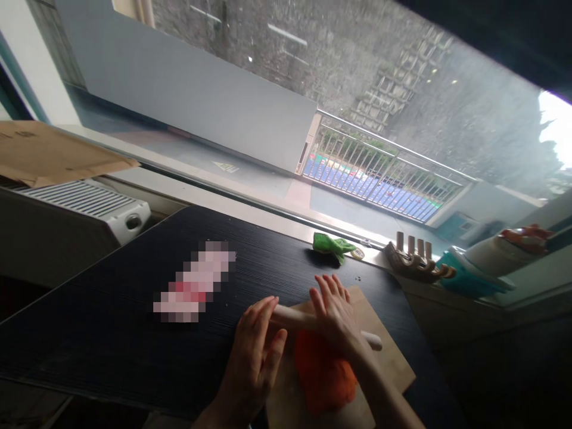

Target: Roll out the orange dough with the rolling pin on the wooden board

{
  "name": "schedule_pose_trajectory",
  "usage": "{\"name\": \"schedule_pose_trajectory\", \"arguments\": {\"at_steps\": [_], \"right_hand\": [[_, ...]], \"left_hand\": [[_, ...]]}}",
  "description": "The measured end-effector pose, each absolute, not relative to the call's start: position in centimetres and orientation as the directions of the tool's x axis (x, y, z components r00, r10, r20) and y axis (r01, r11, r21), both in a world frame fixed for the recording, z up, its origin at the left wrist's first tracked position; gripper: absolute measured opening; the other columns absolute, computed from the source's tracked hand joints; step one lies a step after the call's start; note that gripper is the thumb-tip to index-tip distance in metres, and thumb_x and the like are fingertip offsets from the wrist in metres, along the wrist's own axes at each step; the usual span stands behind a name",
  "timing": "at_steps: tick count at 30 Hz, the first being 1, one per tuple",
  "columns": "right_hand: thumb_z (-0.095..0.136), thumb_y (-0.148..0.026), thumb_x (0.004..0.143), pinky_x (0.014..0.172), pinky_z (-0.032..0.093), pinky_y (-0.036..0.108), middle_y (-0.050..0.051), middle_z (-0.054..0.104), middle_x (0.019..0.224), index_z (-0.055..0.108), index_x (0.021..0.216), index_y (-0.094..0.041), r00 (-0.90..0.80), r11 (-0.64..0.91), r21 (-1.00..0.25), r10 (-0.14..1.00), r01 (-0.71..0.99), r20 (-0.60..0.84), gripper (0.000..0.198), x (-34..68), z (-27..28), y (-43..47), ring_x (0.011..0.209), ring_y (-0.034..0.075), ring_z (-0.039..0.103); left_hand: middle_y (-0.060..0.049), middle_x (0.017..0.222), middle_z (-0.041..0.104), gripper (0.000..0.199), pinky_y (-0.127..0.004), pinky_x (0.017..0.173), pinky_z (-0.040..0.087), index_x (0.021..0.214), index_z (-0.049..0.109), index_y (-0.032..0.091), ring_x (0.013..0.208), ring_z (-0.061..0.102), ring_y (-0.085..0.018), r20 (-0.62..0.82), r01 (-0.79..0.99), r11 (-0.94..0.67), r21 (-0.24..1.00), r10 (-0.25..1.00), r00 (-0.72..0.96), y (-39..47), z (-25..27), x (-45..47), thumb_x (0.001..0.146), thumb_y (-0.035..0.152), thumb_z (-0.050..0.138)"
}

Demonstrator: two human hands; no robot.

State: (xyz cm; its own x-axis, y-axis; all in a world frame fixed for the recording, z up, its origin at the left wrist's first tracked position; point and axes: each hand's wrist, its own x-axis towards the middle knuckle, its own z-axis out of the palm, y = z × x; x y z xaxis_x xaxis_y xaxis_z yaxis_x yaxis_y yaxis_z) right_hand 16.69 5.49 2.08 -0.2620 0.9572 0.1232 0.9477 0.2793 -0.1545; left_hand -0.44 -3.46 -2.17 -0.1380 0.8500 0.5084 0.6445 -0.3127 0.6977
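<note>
A pale wooden rolling pin [292, 316] lies across the far part of an orange sheet of dough or clay [324, 378]. Under both is a light wooden board [388, 342] on the dark table. My right hand [335, 313] rests palm-down over the pin right of its middle, fingers spread and pointing away from me. At the pin's left end is my left hand [254, 345], its fingers stretched out and its thumb apart. The fingertips meet the end of the pin; whether they press on it I cannot tell.
On the black table [111, 322], a blurred-out pinkish thing [194, 283] lies left of my hands. A crumpled green cloth [330, 245] sits by the window sill. Beyond the right corner stand a wooden rack [413, 259] and a turquoise container [465, 274]. Cardboard [58, 152] covers the radiator [84, 202].
</note>
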Motion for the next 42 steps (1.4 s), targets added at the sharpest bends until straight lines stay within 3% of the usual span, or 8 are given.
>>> {"name": "schedule_pose_trajectory", "arguments": {"at_steps": [6,11,17,24,30,34,38,42], "right_hand": [[0.032,-0.041,0.095,0.109,0.024,0.048,0.005,0.046,0.139,0.051,0.128,-0.024,-0.343,0.374,-0.073,0.899,0.924,0.273,0.042,17.3,1.6,3.0,0.137,0.025,0.022],[0.025,-0.045,0.096,0.108,0.025,0.049,0.008,0.042,0.141,0.046,0.132,-0.019,-0.206,0.23,-0.179,0.968,0.957,0.143,0.049,16.2,2.5,5.9,0.137,0.027,0.023],[0.03,-0.038,0.095,0.112,0.016,0.047,0.001,0.038,0.145,0.046,0.133,-0.025,-0.361,0.39,-0.084,0.901,0.917,0.241,0.043,17.0,1.4,0.7,0.14,0.022,0.013],[0.024,-0.045,0.096,0.109,0.021,0.051,0.008,0.037,0.144,0.042,0.137,-0.017,-0.232,0.249,-0.156,0.966,0.956,0.116,0.052,16.0,2.5,5.2,0.139,0.028,0.017],[0.031,-0.04,0.095,0.112,0.016,0.047,-0.001,0.032,0.148,0.039,0.138,-0.026,-0.383,0.426,-0.101,0.877,0.899,0.289,0.046,16.8,0.9,-0.5,0.14,0.024,0.014],[0.026,-0.041,0.097,0.108,0.019,0.049,0.006,0.04,0.143,0.041,0.136,-0.02,-0.298,0.324,-0.182,0.942,0.928,0.155,0.047,16.4,1.8,5.9,0.138,0.026,0.018],[0.025,-0.036,0.098,0.099,0.03,0.04,0.005,0.06,0.115,0.063,0.102,-0.023,-0.271,0.293,-0.217,0.954,0.931,0.128,0.04,17.0,3.3,10.5,0.12,0.022,0.043],[0.027,-0.04,0.098,0.087,0.034,0.034,0.003,0.063,0.09,0.061,0.078,-0.023,-0.252,0.285,-0.14,0.944,0.948,0.213,0.042,19.6,2.9,8.4,0.09,0.019,0.053]], "left_hand": [[-0.01,0.136,0.046,0.047,-0.044,0.1,0.044,0.138,0.032,0.024,0.126,0.043,-0.026,0.507,0.64,-0.326,0.696,0.854,-0.116,-3.4,-2.0,-0.3,0.092,0.027,0.041],[-0.01,0.136,0.045,0.047,-0.045,0.102,0.041,0.138,0.031,0.024,0.126,0.042,-0.025,0.513,0.655,-0.32,0.685,0.85,-0.122,-3.3,-2.0,-0.5,0.092,0.028,0.04],[-0.01,0.136,0.044,0.046,-0.043,0.103,0.04,0.138,0.031,0.023,0.127,0.04,-0.024,0.519,0.662,-0.327,0.674,0.848,-0.11,-3.3,-2.2,-0.4,0.093,0.026,0.04],[-0.009,0.139,0.04,0.046,-0.043,0.106,0.038,0.139,0.029,0.023,0.13,0.037,-0.023,0.517,0.646,-0.321,0.692,0.845,-0.134,-3.3,-2.0,-0.5,0.093,0.026,0.039],[-0.008,0.141,0.039,0.047,-0.043,0.107,0.037,0.139,0.029,0.024,0.132,0.034,-0.023,0.505,0.635,-0.311,0.707,0.851,-0.144,-3.3,-2.5,-0.4,0.093,0.025,0.037],[-0.008,0.141,0.039,0.046,-0.043,0.107,0.037,0.139,0.03,0.024,0.132,0.034,-0.023,0.508,0.648,-0.308,0.697,0.85,-0.143,-3.1,-2.2,-0.4,0.094,0.026,0.037],[-0.009,0.137,0.044,0.046,-0.044,0.104,0.038,0.137,0.032,0.023,0.129,0.039,-0.024,0.55,0.708,-0.303,0.638,0.823,-0.144,-3.2,-2.2,-0.6,0.092,0.028,0.04],[-0.008,0.126,0.054,0.05,-0.047,0.106,0.033,0.134,0.036,0.022,0.119,0.049,-0.024,0.605,0.82,-0.3,0.488,0.794,-0.069,-4.6,-2.8,-1.5,0.087,0.029,0.049]]}}
